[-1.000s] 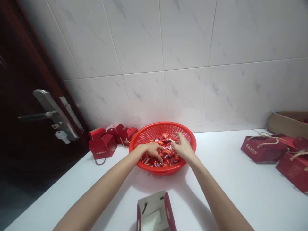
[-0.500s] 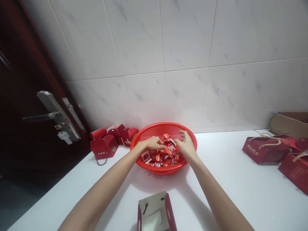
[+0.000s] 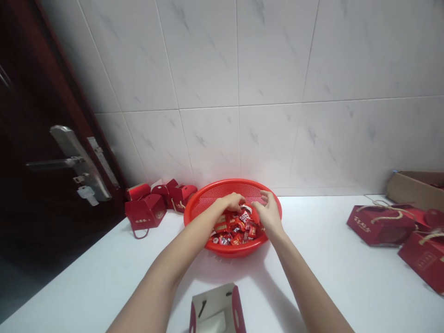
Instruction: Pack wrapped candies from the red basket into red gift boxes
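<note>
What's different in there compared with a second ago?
The left hand has moved farther back and a little right over the red packets; whether it holds any is unclear. The right hand remains at the right side of the basket. Basket and open box stayed put.

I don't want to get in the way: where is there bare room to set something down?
On the table: a wide patch between the right arm and right boxes, another between the left boxes and left arm. Crowded: the basket, with left hand, right hand and candies, and the right end, by the carton.
</note>
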`<state>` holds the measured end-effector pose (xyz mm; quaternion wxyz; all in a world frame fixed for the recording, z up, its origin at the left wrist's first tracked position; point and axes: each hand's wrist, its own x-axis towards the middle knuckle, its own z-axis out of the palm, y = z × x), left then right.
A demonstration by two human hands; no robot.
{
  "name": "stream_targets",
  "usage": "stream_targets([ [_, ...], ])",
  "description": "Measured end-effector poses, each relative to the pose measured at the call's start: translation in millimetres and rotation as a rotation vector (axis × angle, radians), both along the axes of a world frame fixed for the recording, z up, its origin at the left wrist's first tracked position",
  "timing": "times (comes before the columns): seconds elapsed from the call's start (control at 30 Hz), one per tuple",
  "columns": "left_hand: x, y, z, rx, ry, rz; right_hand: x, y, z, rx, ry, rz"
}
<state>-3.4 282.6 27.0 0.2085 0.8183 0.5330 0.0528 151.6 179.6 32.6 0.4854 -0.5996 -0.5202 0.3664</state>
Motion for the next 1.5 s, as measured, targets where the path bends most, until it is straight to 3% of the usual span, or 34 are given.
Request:
stream_targets([
  [0.2,-16,2,20.5,-0.010,-0.157,-0.051,-1,1,-0.5,0.020,0.029,-0.018],
  [0.3,-16,0,30.5,0.005,-0.368,-0.048,0,2,0.8,0.034,0.092,-0.026],
  [0.43,-11,-6,38.5,-0.131,-0.585,-0.145,1,3,0.0,0.054,0.152,-0.027],
  [0.53,-9,-7,38.4,-0.178,-0.542,-0.218,1,5,-3.9,0.075,0.126,0.043],
  [0.67,-14,-1,29.7,-0.077,-0.318,-0.080,2,7,-8.8,0.162,0.050,0.027],
  [0.8,-22,6,17.7,-0.080,-0.212,0.006,1,8,-12.4,0.185,0.025,-0.015],
  [0.93,-23,9,5.6,-0.136,-0.126,0.037,1,12,-20.3,0.259,0.031,-0.058],
  [1.13,-10,9,-7.3,-0.268,-0.079,-0.015,2,15,-22.2,0.296,0.035,0.004],
  [1.23,-11,6,-4.2,-0.310,-0.095,-0.050,2,11,-15.9,0.266,-0.024,0.003],
  [1.37,-18,1,11.3,-0.368,-0.125,-0.110,1,8,-11.9,0.258,-0.028,0.014],
  [1.5,-15,-7,26.9,-0.562,-0.337,-0.127,1,10,-12.8,0.236,-0.023,0.042],
])
